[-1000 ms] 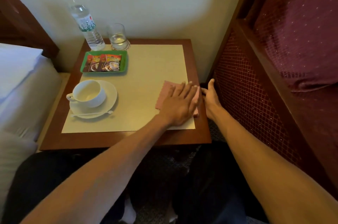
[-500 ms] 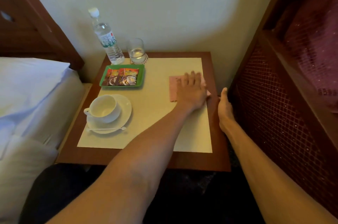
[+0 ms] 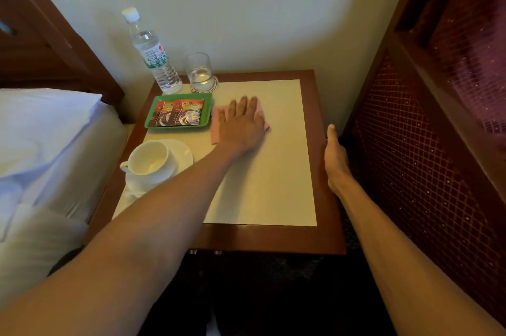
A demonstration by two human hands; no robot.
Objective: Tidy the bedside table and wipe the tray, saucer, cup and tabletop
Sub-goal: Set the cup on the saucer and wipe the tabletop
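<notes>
The left hand [image 3: 241, 127] presses flat on the pink cloth [image 3: 217, 123] toward the tabletop's [image 3: 273, 171] 12 o'clock, the green tray [image 3: 150, 116] at its 9 o'clock, while the right hand [image 3: 335, 160] rests on the 3 o'clock edge, its fingers hidden and its grasp unclear.

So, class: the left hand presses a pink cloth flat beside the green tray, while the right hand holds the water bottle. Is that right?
No. In the head view the right hand rests against the right edge of the table; the water bottle stands untouched. The left hand presses the pink cloth flat beside the green tray.
</notes>
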